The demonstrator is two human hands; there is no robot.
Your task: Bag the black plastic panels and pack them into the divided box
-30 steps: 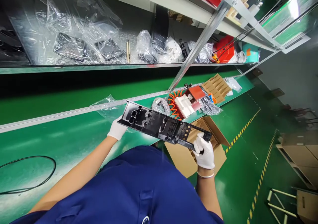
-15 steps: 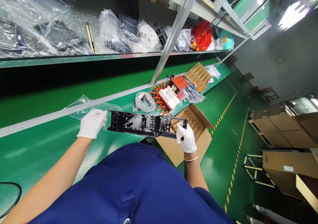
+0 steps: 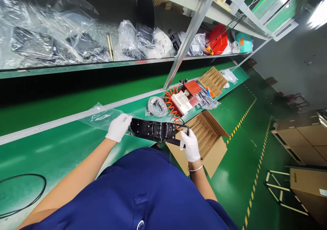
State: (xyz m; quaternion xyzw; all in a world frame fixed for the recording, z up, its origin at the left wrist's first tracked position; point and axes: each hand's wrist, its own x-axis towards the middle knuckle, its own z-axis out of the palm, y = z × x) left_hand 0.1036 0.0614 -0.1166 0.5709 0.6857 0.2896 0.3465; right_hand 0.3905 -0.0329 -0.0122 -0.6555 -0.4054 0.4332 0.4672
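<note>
A long black housing with an open frame at its right end is held level in front of my body. My gloved right hand is closed around that frame end. My gloved left hand pinches a clear plastic bag beside the housing's left end. Some of the film shows below my left fingers, against that end; how far the housing sits inside the bag I cannot tell. The rest of the bag trails left over the green bench.
Below the housing stands an open carton with cardboard dividers. Along the bench lie a bagged coil, an orange spiral hose, a red-and-white fixture and a divider insert. A metal post rises to a shelf of bagged parts.
My hands have come closer together. The left hand has moved right with the bag, and the housing has shifted left relative to the bench and tilted. The whole view has swung slightly left.
</note>
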